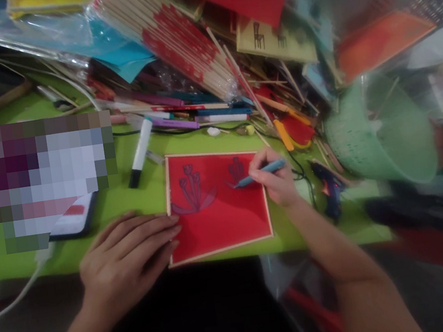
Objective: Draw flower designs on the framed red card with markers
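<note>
A red card (222, 226) edged with thin wooden strips lies flat on the green tabletop. Purple-blue flowers (193, 189) are drawn on its left half, and a smaller flower drawing (237, 169) sits at its upper right. My right hand (277, 183) grips a blue marker (259, 174), its tip at the base of the smaller drawing. Fingers stretched out, my left hand (130, 250) rests with its fingertips on the card's left edge and holds nothing. A white marker with a black cap (140, 152) lies just beyond the card's upper left.
A phone (74, 217) with a white cable lies left, partly behind a blurred patch. At the right are a green basket (381, 132) and a blue glue gun (329, 186). Bundled red-tipped sticks (175, 40), several pens and orange-handled scissors (283, 134) crowd the back.
</note>
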A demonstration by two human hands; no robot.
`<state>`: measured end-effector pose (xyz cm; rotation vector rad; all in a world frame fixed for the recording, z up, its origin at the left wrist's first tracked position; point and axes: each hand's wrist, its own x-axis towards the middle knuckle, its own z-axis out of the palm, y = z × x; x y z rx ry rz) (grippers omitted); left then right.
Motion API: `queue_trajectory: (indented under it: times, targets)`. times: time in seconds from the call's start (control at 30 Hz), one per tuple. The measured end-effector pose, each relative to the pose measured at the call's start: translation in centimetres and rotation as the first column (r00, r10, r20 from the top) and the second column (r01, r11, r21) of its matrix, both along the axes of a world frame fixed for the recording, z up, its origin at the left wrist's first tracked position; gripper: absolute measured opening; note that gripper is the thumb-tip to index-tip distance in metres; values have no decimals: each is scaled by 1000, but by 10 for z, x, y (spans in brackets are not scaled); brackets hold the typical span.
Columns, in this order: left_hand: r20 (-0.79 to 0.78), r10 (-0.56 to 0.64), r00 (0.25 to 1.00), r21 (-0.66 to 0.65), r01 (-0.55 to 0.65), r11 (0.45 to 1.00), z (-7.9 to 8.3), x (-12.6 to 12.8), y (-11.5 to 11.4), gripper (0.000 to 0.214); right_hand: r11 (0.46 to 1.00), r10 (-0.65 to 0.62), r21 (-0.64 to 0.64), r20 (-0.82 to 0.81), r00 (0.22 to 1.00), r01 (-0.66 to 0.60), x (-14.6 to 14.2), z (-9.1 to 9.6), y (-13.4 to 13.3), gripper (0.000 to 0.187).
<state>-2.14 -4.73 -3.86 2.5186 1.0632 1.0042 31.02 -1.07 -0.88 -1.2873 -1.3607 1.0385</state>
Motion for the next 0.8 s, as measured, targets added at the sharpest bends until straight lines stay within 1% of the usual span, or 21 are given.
queue_trajectory:
  times: [0.1,0.33,0.6,0.8]
  targets:
    - [9,-4,1000,-3,4,1000,1,0,0,26,1000,-13,15,21,1000,13,-2,1,0,13]
    - [2,-8,1000,-2,8,1000,0,0,0,26,1000,-25,-16,99,995,27,-6,7,0,15]
    - [-4,-19,1000,13,19,1000,3,-1,-1,22,999,-32,0,83,996,33,-5,6,0,16]
    - [-16,-7,1000,12,7,1000,2,-1,0,23,999,-32,-23,99,995,34,-6,7,0,16]
